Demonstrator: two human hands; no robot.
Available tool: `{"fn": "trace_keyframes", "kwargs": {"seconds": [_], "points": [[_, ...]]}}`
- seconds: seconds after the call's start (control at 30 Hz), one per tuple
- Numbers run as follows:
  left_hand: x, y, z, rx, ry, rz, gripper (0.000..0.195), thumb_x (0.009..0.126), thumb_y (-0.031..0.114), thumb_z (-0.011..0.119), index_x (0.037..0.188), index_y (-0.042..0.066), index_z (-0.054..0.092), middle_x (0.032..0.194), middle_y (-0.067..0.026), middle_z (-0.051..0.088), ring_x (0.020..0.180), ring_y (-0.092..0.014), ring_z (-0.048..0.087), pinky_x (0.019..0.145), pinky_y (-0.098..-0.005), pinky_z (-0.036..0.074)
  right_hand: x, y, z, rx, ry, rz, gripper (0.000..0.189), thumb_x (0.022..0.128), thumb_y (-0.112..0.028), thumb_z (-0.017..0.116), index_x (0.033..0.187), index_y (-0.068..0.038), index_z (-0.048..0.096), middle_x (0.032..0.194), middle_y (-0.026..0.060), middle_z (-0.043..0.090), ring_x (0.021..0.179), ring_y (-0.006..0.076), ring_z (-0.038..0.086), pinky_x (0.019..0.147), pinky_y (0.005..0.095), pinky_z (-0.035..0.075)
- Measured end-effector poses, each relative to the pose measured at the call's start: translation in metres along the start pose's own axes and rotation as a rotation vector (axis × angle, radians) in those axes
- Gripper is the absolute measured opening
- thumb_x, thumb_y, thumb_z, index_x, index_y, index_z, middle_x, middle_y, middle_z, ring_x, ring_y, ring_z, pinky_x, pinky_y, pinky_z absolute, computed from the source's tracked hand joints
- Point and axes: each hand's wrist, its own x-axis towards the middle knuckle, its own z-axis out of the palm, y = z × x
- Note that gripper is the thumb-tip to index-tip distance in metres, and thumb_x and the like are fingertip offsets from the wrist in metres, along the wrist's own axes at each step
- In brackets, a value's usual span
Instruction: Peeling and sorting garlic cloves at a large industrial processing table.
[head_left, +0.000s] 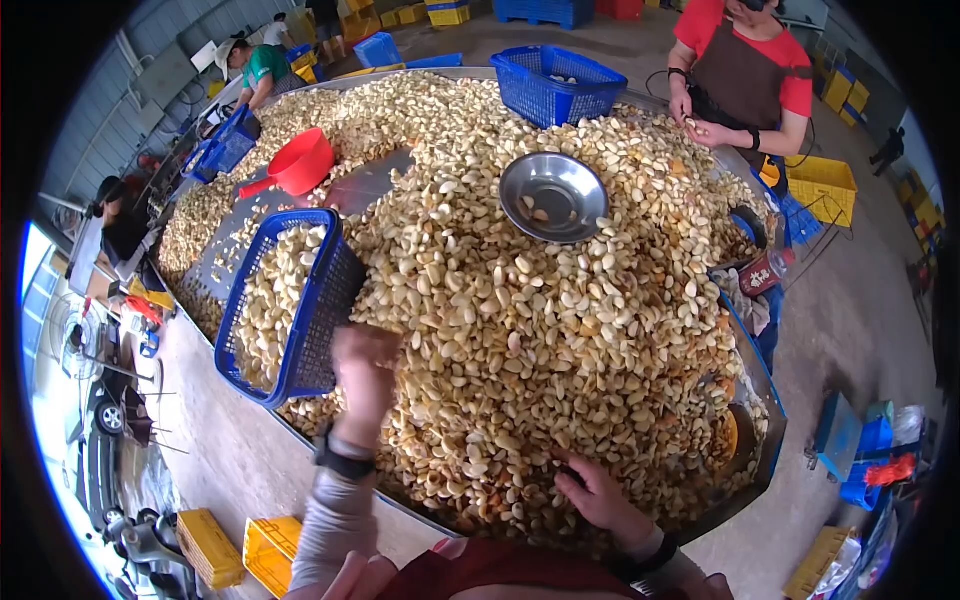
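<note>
A large heap of pale, peeled garlic cloves (517, 322) covers a metal table. My left hand (367, 367), blurred, is beside the right wall of a blue plastic basket (349, 262) filled with cloves; whether it holds anything is not clear. My right hand (592, 487) rests low on the near part of the heap, its thumb and forefinger spread at the cloves, with a dark spot between them that I cannot identify. Farther up the heap sits a round steel bowl (555, 196) with a few cloves inside.
A red plastic scoop (300, 161) lies on the far left part of the table. Another blue basket (559, 86) stands at the back edge. A capped bottle (765, 271) is at the right edge. Co-workers stand at the far right and left; yellow crates (210, 547) are on the floor.
</note>
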Motion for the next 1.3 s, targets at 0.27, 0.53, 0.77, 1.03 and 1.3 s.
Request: {"fn": "trace_keyframes", "kwargs": {"seconds": [0.27,0.53,0.77,1.03,1.3], "points": [[-0.004,0.030,0.031,-0.507,-0.254,-0.588,0.023,0.082,-0.004,0.064,0.103,0.003,0.069,0.080,-0.0043,0.069,0.068,-0.008,0.063,0.062,-0.0215,0.049,-0.013,0.005,-0.016,-0.104,0.150,-0.200,0.039,0.099,-0.013,0.053,0.136,-0.002,0.049,0.102,0.0046,0.064,0.086,0.0136,0.060,0.080,0.0284,0.049],[-0.015,0.023,0.023,0.000,-0.269,-0.388,0.016,0.075,0.005,0.076,0.091,0.002,0.073,0.077,-0.0074,0.070,0.067,-0.013,0.066,0.062,-0.0267,0.052,-0.003,-0.001,-0.006,-0.059,-0.020,-0.029,0.040,0.099,-0.014,0.053,0.137,-0.002,0.050,0.127,0.0113,0.060,0.113,0.0194,0.058,0.097,0.0310,0.044],[-0.016,0.109,-0.012,-1.341,-0.428,-1.054,0.018,0.086,-0.004,0.068,0.104,-0.003,0.068,0.095,-0.0096,0.070,0.088,-0.017,0.068,0.082,-0.0285,0.056,0.012,-0.052,-0.007,-0.163,0.002,-0.319,0.050,0.094,-0.015,0.059,0.141,-0.005,0.044,0.132,0.0206,0.057,0.119,0.0341,0.058,0.097,0.0370,0.048],[-0.035,0.169,-0.013,-1.220,-0.468,-0.866,0.032,0.081,-0.013,0.067,0.111,-0.002,0.064,0.105,-0.0081,0.068,0.098,-0.015,0.066,0.086,-0.0271,0.054,0.019,-0.073,0.001,-0.343,0.073,-0.376,0.069,0.091,-0.014,0.060,0.149,-0.002,0.026,0.129,0.0240,0.056,0.082,0.0383,0.067,0.068,0.0428,0.053],[-0.030,0.191,-0.015,-1.071,-0.403,-0.752,0.037,0.078,-0.010,0.069,0.112,-0.002,0.056,0.100,-0.0119,0.068,0.091,-0.016,0.068,0.078,-0.0280,0.057,0.035,-0.035,-0.002,-0.117,0.154,-0.647,0.061,0.095,-0.013,0.058,0.148,-0.005,0.030,0.131,0.0143,0.059,0.096,0.0285,0.068,0.079,0.0359,0.053]]}}
